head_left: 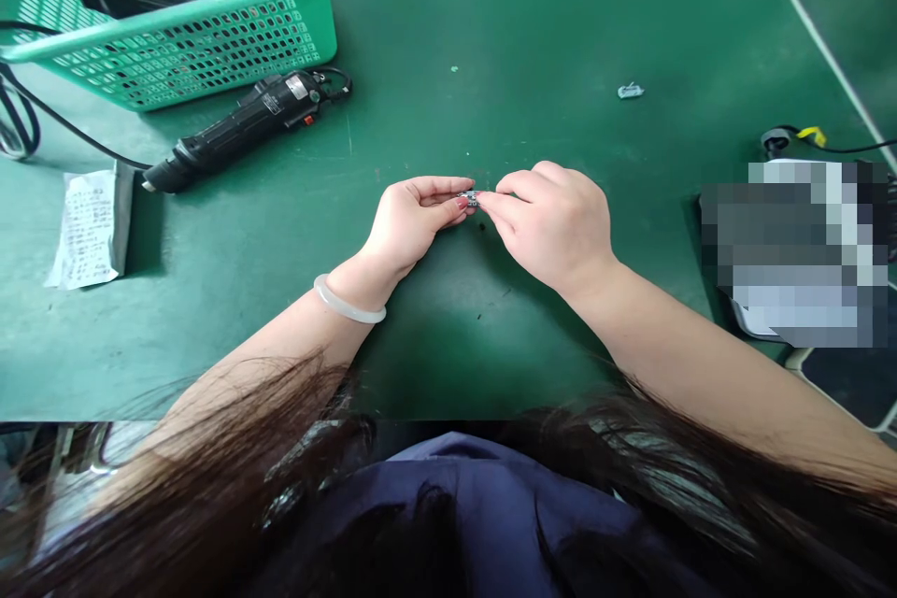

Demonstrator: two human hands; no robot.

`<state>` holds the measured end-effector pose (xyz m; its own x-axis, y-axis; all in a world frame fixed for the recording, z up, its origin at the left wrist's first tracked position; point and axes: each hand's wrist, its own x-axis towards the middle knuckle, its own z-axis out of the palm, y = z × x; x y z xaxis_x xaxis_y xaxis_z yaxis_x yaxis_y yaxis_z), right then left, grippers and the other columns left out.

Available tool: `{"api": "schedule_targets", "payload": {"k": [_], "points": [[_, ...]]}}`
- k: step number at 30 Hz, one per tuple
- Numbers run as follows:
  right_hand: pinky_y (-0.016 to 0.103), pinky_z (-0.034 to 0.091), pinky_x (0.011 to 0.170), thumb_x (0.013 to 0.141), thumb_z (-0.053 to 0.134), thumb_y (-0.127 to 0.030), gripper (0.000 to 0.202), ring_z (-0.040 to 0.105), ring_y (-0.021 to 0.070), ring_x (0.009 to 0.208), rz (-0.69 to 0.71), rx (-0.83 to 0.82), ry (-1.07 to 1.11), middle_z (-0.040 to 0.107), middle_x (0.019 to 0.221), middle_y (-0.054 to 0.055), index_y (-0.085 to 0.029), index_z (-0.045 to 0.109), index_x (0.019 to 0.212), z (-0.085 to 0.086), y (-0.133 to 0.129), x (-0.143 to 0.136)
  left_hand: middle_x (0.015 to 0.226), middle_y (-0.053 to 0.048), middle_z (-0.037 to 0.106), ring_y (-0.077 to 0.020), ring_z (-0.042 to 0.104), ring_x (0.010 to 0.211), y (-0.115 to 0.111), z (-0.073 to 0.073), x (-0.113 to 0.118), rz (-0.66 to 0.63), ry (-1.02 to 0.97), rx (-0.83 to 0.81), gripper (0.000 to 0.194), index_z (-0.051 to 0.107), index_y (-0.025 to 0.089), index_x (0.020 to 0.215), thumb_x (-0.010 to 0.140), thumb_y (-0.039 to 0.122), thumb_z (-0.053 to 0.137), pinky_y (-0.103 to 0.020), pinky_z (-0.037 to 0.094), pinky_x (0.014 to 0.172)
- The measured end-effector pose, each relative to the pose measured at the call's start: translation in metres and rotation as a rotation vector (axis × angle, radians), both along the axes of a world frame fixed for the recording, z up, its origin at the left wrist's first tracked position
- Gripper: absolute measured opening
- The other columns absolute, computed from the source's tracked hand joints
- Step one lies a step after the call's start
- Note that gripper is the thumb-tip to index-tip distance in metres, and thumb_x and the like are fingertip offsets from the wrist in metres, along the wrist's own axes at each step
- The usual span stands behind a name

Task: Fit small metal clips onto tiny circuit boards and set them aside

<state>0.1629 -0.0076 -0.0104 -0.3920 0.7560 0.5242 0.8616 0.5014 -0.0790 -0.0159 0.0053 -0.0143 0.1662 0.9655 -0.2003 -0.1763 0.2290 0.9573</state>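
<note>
While pinching part [472,198] between left hand [406,222] and right hand [561,220] fingertips, nearer than basket [320,28] and to its right, seem midway, not yet done. Leave driver [238,131] unheld just beside basket, loose bit [630,91] well right of it; cannot tell what remains.

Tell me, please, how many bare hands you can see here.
2: the left hand, pinching a small metallic part over the green table, and the right hand opposite, fingertips at the same part. None seems hidden.
</note>
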Motion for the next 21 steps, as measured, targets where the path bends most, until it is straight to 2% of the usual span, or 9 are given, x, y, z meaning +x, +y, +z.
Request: {"api": "schedule_targets", "payload": {"k": [8, 15, 18, 21], "points": [[0.036, 0.032, 0.059, 0.1, 0.051, -0.028, 0.031, 0.05, 0.0188, 0.069, -0.011, -0.044, 0.051, 0.071, 0.078, 0.005, -0.024, 0.079, 0.087, -0.004, 0.0, 0.004, 0.094, -0.007, 0.08, -0.0161, 0.076, 0.089, -0.001, 0.001, 0.001, 0.017, 0.015, -0.006, 0.022, 0.078, 0.012, 0.094, 0.074, 0.017, 0.084, -0.034, 0.058, 0.097], [0.037, 0.04, 0.064, 0.097, 0.057, -0.027, 0.025, 0.057, 0.0215, 0.077, -0.039, -0.093, 0.073, 0.074, 0.088, 0.006, -0.026, 0.079, 0.107, -0.003, -0.003, 0.007, 0.093, -0.007, 0.08, -0.0149, 0.075, 0.088, 0.0, 0.002, 0.002, 0.018, 0.008, -0.013, 0.016, 0.078, 0.012, 0.093, 0.077, 0.014, 0.08, -0.031, 0.059, 0.092], [0.037, 0.043, 0.068, 0.094, 0.059, -0.024, 0.022, 0.062, 0.0227, 0.083, -0.049, -0.157, 0.144, 0.075, 0.094, 0.006, -0.024, 0.079, 0.105, -0.001, -0.003, 0.009, 0.095, -0.007, 0.08, -0.0142, 0.075, 0.087, 0.0, 0.002, 0.002, 0.022, 0.003, -0.017, 0.015, 0.077, 0.012, 0.093, 0.078, 0.012, 0.078, -0.031, 0.059, 0.092], [0.036, 0.044, 0.068, 0.089, 0.064, -0.022, 0.014, 0.063, 0.0215, 0.08, -0.084, -0.268, 0.238, 0.073, 0.089, 0.005, -0.022, 0.078, 0.093, 0.0, -0.002, 0.012, 0.096, -0.007, 0.08, -0.0138, 0.076, 0.085, 0.0, 0.002, 0.002, 0.032, 0.001, -0.021, 0.015, 0.077, 0.012, 0.094, 0.079, 0.012, 0.077, -0.031, 0.059, 0.093]]}}
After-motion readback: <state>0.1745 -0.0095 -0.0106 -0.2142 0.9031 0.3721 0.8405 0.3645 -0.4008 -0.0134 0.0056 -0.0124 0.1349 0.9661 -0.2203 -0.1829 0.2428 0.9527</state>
